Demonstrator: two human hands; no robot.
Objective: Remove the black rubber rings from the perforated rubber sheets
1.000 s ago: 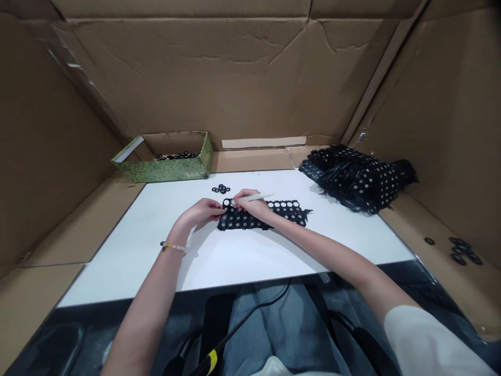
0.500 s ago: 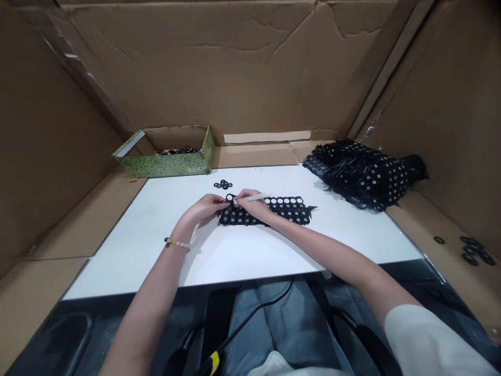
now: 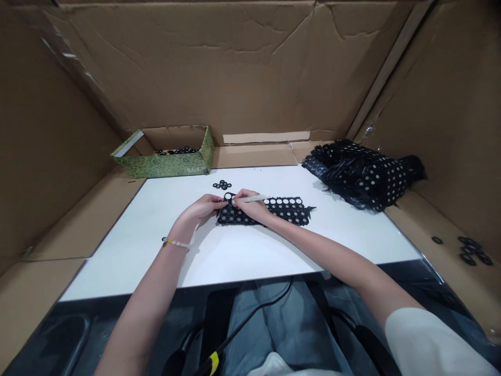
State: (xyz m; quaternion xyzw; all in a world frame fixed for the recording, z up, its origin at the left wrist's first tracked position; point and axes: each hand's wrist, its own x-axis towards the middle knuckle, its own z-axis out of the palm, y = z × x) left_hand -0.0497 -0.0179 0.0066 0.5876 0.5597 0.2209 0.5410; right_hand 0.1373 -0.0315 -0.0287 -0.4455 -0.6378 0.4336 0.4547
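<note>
A black rubber sheet with rows of round holes (image 3: 291,213) lies flat on the white table. At its left end, my left hand (image 3: 205,206) pinches the sheet's edge between thumb and fingers. My right hand (image 3: 252,206) rests over the sheet's middle and grips a thin whitish pen-like tool (image 3: 254,198), its tip near a hole beside my left fingertips. Just behind the sheet is a small cluster of black rings (image 3: 222,185). What the tool's tip touches is too small to tell.
A green patterned box (image 3: 168,162) holding black rings stands at the back left. At the back right is a heap of black perforated sheets (image 3: 364,175). Several loose rings (image 3: 473,249) lie on cardboard at the right. Cardboard walls (image 3: 235,68) surround the white table (image 3: 129,250).
Both hands keep their places on the sheet, with only tiny finger shifts near the left end. The whole view has drifted very slightly.
</note>
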